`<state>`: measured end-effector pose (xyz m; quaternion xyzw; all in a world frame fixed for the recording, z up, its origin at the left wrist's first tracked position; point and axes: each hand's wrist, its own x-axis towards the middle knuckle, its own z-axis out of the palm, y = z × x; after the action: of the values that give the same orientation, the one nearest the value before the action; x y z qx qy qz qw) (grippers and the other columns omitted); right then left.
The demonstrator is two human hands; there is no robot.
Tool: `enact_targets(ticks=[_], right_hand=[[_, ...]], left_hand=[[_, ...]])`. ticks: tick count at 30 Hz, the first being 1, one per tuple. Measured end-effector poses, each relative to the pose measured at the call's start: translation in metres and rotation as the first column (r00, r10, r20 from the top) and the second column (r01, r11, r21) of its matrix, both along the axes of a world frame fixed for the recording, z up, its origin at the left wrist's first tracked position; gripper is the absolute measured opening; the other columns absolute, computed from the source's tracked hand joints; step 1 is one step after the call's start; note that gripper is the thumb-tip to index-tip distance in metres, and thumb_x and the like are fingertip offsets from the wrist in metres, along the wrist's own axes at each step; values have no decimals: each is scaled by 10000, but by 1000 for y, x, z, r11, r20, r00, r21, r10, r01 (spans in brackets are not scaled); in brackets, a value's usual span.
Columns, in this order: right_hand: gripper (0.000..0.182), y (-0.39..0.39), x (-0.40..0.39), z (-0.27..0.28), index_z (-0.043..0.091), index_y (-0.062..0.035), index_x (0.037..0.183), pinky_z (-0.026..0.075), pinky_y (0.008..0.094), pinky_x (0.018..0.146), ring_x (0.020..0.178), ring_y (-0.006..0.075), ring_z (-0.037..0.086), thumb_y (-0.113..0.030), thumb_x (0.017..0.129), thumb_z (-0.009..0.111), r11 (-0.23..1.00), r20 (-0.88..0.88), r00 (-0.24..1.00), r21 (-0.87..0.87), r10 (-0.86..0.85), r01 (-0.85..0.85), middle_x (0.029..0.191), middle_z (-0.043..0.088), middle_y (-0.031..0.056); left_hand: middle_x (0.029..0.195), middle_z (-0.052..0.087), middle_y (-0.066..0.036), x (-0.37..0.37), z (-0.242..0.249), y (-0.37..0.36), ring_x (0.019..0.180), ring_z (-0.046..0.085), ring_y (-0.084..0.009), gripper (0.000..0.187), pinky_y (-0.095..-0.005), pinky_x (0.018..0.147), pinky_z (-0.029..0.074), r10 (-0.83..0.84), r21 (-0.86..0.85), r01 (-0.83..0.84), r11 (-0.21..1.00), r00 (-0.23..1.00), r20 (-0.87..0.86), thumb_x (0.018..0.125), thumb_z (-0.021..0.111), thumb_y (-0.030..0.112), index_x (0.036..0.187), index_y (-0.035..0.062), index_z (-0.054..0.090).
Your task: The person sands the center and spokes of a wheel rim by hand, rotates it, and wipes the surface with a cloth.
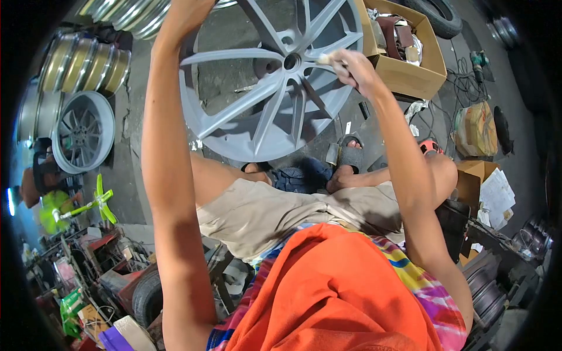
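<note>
A grey multi-spoke wheel rim [266, 90] stands tilted in front of me, with its spoked face and centre hole turned up toward the camera. My right hand [354, 71] is closed over a spoke just right of the hub, pinching a small pale piece [324, 59] whose kind I cannot make out. Motion slightly blurs those fingers. At the upper left edge of the wheel is my left hand [196, 8], cut off by the top of the view. Its fingers are hidden, so its grip does not show.
A cardboard box [410, 73] of scraps stands to the right of the wheel, near a green power tool [479, 63] with a coiled cord. More rims [85, 131] are stacked at left, above a bright green fan [100, 199]. A tire [147, 297] sits at lower left.
</note>
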<state>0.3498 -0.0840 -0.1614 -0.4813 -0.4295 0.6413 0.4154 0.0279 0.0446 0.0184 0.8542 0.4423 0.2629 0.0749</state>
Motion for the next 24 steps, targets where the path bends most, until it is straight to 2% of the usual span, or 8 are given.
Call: enact_targets(ticks=[5, 10, 13, 15, 18, 20, 22, 24], right_hand=[[367, -54, -7, -92, 726, 12, 1117, 550, 345, 676, 724, 219, 745, -258, 1016, 498, 970, 447, 864, 173, -232, 171, 805, 761, 137], [381, -71, -52, -124, 653, -14, 1255, 534, 461, 881, 1053, 412, 676, -314, 1035, 568, 849, 617, 685, 528, -387, 4, 1178, 692, 218], [383, -70, -52, -133, 601, -19, 1297, 523, 511, 870, 1042, 448, 648, -287, 1025, 586, 870, 681, 658, 486, -321, -78, 1186, 652, 228], [373, -67, -54, -141, 582, -17, 1299, 519, 535, 852, 1006, 465, 643, -263, 1019, 590, 883, 718, 635, 455, -286, -117, 1152, 644, 229], [283, -70, -61, -144, 604, 0, 1191, 512, 564, 832, 962, 476, 643, -215, 1007, 589, 919, 818, 521, 366, -244, -144, 1096, 644, 239], [250, -70, -62, -136, 625, 7, 1085, 517, 557, 842, 936, 476, 649, -227, 999, 599, 925, 836, 508, 337, -207, -178, 1081, 651, 252], [254, -69, -62, -137, 633, 9, 1045, 515, 558, 847, 942, 475, 651, -238, 994, 607, 919, 844, 498, 339, -201, -203, 1081, 655, 256], [263, -64, -65, -137, 641, 12, 1005, 514, 559, 853, 947, 474, 654, -249, 988, 616, 912, 843, 487, 360, -228, -195, 1081, 659, 260]], left_hand=[[935, 682, -309, 14, -14, 53, 917, 677, -480, 525, -502, 787, 502, 11, 97, -12, 995, 1000, 18, 1039, 493, 454, 1019, -15, 726], [952, 684, -298, 10, -2, 38, 925, 673, -487, 461, -512, 767, 503, 78, 214, -85, 973, 996, 38, 1021, 522, 410, 985, 2, 733], [938, 757, -114, -40, -3, -41, 911, 682, -183, 611, -333, 855, 525, 190, 247, -166, 955, 979, -75, 949, 681, 564, 1125, -18, 728], [794, 737, -90, -73, -8, -114, 750, 688, -174, 597, -337, 711, 541, 361, -281, -386, 879, 922, -138, 820, 818, 572, 987, 3, 742], [873, 766, -90, -113, -70, -193, 792, 696, -157, 556, -325, 747, 552, 104, -725, -366, 584, 919, -380, 845, 831, 486, 1079, -14, 766], [951, 761, -107, -130, -161, -226, 814, 698, -152, 519, -324, 746, 580, 94, -766, -272, 582, 959, -269, 915, 793, 389, 1183, -46, 705], [1025, 747, -121, -112, -180, -244, 825, 698, -147, 471, -312, 704, 603, 537, -927, -83, 366, 832, 137, 979, 731, 292, 1263, -73, 637], [988, 745, -107, -123, -213, -249, 797, 696, -145, 401, -302, 668, 602, 506, -868, -149, 474, 853, 130, 991, 713, 257, 1212, -74, 662]])
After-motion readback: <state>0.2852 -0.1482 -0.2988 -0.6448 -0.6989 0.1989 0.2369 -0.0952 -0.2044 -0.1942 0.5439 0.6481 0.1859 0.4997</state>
